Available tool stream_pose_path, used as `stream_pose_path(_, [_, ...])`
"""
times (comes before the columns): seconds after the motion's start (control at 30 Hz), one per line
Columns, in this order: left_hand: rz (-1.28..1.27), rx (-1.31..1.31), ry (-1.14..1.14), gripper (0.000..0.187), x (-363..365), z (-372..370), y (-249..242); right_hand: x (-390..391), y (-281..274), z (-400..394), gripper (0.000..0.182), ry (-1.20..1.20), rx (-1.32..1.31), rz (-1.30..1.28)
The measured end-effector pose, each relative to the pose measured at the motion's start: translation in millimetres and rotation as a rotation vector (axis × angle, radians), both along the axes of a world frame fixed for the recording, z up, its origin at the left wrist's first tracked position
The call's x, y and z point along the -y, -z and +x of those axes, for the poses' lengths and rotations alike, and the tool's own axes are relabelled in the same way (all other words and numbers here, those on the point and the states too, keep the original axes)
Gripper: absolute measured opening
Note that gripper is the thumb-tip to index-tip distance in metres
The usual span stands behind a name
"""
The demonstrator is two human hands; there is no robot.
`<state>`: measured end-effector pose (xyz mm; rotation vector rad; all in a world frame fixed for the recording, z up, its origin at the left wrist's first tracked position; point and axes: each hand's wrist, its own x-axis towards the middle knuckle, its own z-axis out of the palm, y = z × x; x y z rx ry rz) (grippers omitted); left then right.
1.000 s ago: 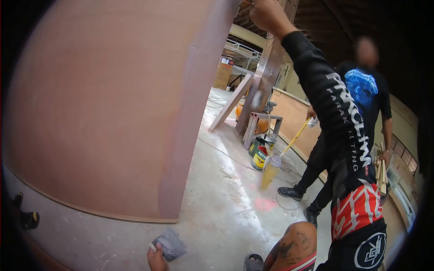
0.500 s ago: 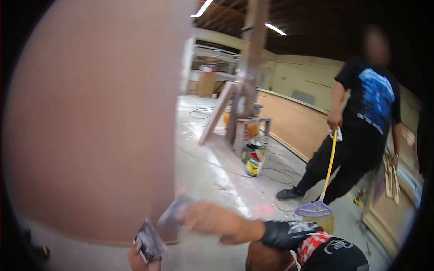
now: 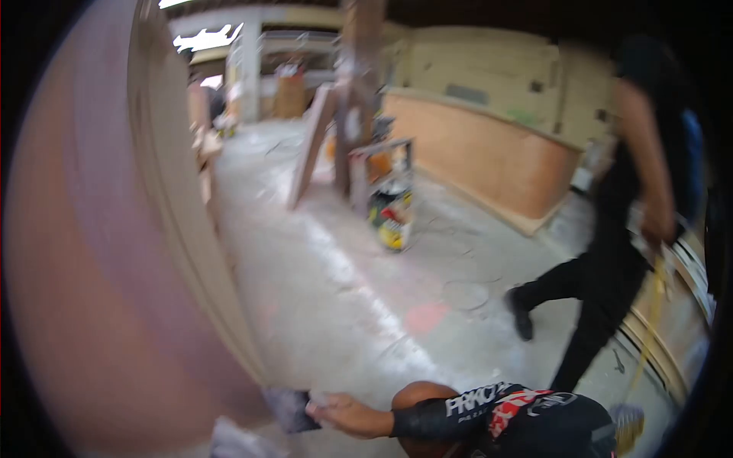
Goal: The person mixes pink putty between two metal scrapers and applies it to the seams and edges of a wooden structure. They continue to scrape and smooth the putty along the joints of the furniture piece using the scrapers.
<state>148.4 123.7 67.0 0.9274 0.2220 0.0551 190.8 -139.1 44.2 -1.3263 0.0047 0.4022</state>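
Note:
My right hand (image 3: 343, 416) is closed on a flat grey blade-like tool (image 3: 290, 410), held near the lower edge of a large pinkish-brown panel (image 3: 114, 252). The arm reaches in from the lower right, in a black sleeve (image 3: 489, 404) with white and red print. At the bottom edge, left of that tool, a second pale grey flat blade (image 3: 238, 441) shows, blurred. My left hand is outside the frame.
A person in black (image 3: 611, 229) at the right holds a yellow-handled broom (image 3: 650, 328). Beyond stand a wooden post (image 3: 359, 91), a leaning board (image 3: 311, 145), paint buckets (image 3: 393, 225) and a long low partition (image 3: 481, 153). Cables lie on the dusty floor (image 3: 321, 305).
The view has swung, showing the panel's edge. My left hand has dropped out of view. My right hand with its tool is lower. The other person has stepped farther right with the broom.

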Motion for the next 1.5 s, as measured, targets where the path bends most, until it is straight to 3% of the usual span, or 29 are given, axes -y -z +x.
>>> stream_pose_path(0.03, [0.034,-0.176,-0.126,0.028,19,-3,-6,-8,-16,-6,0.026,0.062,-0.058,0.215])
stream_pose_path(0.07, [0.121,-0.243,-0.034,0.030,16,-16,-4,-24,-35,-16,0.027,0.088,-0.125,0.435])
stream_pose_path(0.17, [0.241,-0.215,-0.163,0.032,22,-35,-2,-15,-50,-33,0.036,-0.076,-0.086,0.239])
stream_pose_path(0.23, [0.297,-0.137,-0.192,0.037,25,-34,5,6,-24,-25,0.036,-0.592,0.077,-0.174])
stream_pose_path(0.33, [0.359,-0.101,-0.339,0.041,28,-28,21,14,-6,-30,0.033,-0.626,0.307,-0.250])
stream_pose_path(0.37, [0.074,-0.222,-0.339,0.041,30,-23,18,25,-15,-18,0.033,-0.632,0.309,-0.228])
stream_pose_path(0.4, [-0.220,-0.329,-0.342,0.042,34,-27,16,37,-18,-9,0.033,-0.459,-0.023,-0.152])
stream_pose_path(0.43, [-0.171,-0.384,-0.341,0.040,43,-33,4,46,-28,-1,0.032,-0.285,-0.356,-0.077])
stream_pose_path(0.47, [-0.124,-0.440,-0.340,0.038,60,-42,-15,58,-37,2,0.032,-0.304,-0.356,-0.065])
stream_pose_path(0.53, [-0.218,-0.457,-0.153,0.033,101,-53,-84,68,-52,1,0.028,-0.002,-0.722,0.887])
stream_pose_path(0.57, [-0.201,-0.494,-0.111,0.031,117,-56,-102,63,-59,-4,0.029,-0.133,-0.682,1.183])
stream_pose_path(0.6, [-0.183,-0.529,-0.071,0.029,130,-59,-119,52,-89,-18,0.029,-0.150,-0.692,1.199])
stream_pose_path(0.67, [-0.122,-0.521,-0.094,0.028,159,-49,-179,30,-174,-49,0.032,0.191,0.514,0.216])
stream_pose_path(0.73, [-0.086,-0.506,-0.111,0.026,175,-26,-245,45,-212,-91,0.030,-0.073,-0.593,0.906])
stream_pose_path(0.8, [-0.148,-0.383,-0.120,0.033,176,-5,-326,64,-233,-94,0.025,-0.181,-0.688,1.031])
stream_pose_path(0.83, [-0.240,-0.424,-0.130,0.024,176,5,-367,74,-253,-94,0.024,-0.137,-0.712,1.194])
stream_pose_path(0.9, [-0.185,-0.466,-0.102,0.023,187,2,-404,86,-281,-84,0.024,-0.015,-0.684,1.569])
stream_pose_path(0.93, [-0.132,-0.494,-0.071,0.022,195,-1,-421,96,-319,-77,0.024,-0.012,-0.693,1.559])
stream_pose_path(1.0, [-0.158,-0.496,-0.003,0.018,232,-11,-468,116,-419,-45,0.022,0.331,-0.556,0.878])
stream_pose_path(1.03, [-0.003,-0.462,-0.059,0.017,251,-14,-490,118,-459,-41,0.023,0.212,0.073,0.193])
stream_pose_path(1.07, [0.152,-0.424,-0.116,0.017,265,-14,-514,126,-470,-49,0.023,0.200,0.076,0.189])
stream_pose_path(1.13, [0.019,-0.321,-0.116,0.017,273,16,-581,135,-477,-74,0.017,-0.281,-0.695,0.949])
stream_pose_path(1.17, [-0.076,-0.297,-0.138,0.017,269,24,-595,134,-455,-86,0.037,-0.141,-0.754,0.701])
stream_pose_path(1.2, [-0.175,-0.270,-0.162,0.017,267,26,-601,133,-449,-81,0.037,-0.154,-0.762,0.697])
stream_pose_path(1.27, [-0.202,-0.297,-0.168,0.018,271,9,-594,132,-450,-74,0.042,-0.321,-0.117,1.703])
stream_pose_path(1.3, [-0.155,-0.330,-0.089,0.018,278,-2,-593,139,-473,-67,0.042,-0.332,-0.124,1.698])
stream_pose_path(1.4, [-0.081,-0.339,0.052,0.020,293,-15,-616,160,-565,-38,0.028,0.028,-0.056,0.597])
stream_pose_path(1.43, [-0.128,-0.309,-0.027,0.020,286,-13,-619,151,-541,-42,0.028,0.022,-0.056,0.599])
stream_pose_path(1.5, [-0.173,-0.202,-0.116,0.023,264,-6,-642,124,-468,-52,0.040,-0.757,-0.300,1.477])
